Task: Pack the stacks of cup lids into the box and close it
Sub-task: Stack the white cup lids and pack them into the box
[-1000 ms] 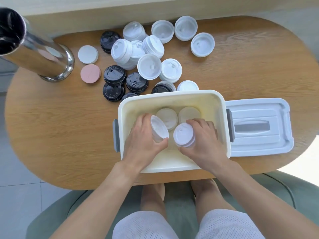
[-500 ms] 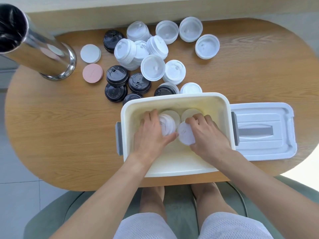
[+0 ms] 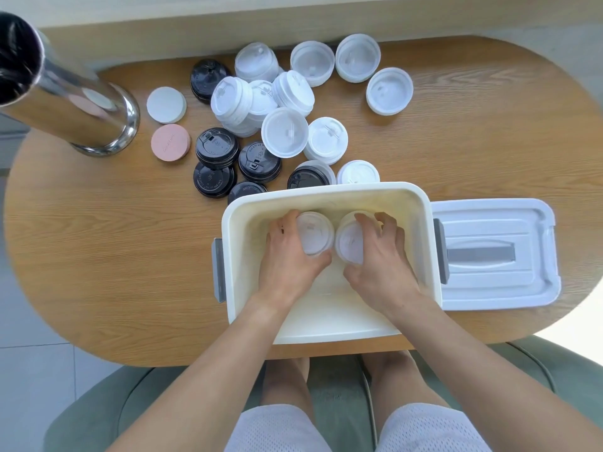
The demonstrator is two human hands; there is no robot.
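Observation:
A cream box [image 3: 329, 192] with grey side latches stands open at the near table edge. Both my hands are inside it. My left hand [image 3: 288, 259] grips a stack of white lids [image 3: 315, 234], and my right hand [image 3: 383, 259] grips a second white stack [image 3: 350, 243] beside it, against the box's far wall. The box's pale lid [image 3: 496, 252] lies flat on the table just right of the box. Behind the box, several white lid stacks [image 3: 285, 132] and black lid stacks [image 3: 217, 148] stand crowded together.
A tall shiny metal cylinder [image 3: 65, 102] rises at the far left. Next to it lie a white round disc [image 3: 166, 104] and a pink one [image 3: 170, 142]. The oval wooden table [image 3: 107, 243] shows bare wood at left. A green seat is under me.
Both hands have pushed their lid stacks deeper and farther back in the box, over the two lids that showed on its floor. The camera has tilted a little.

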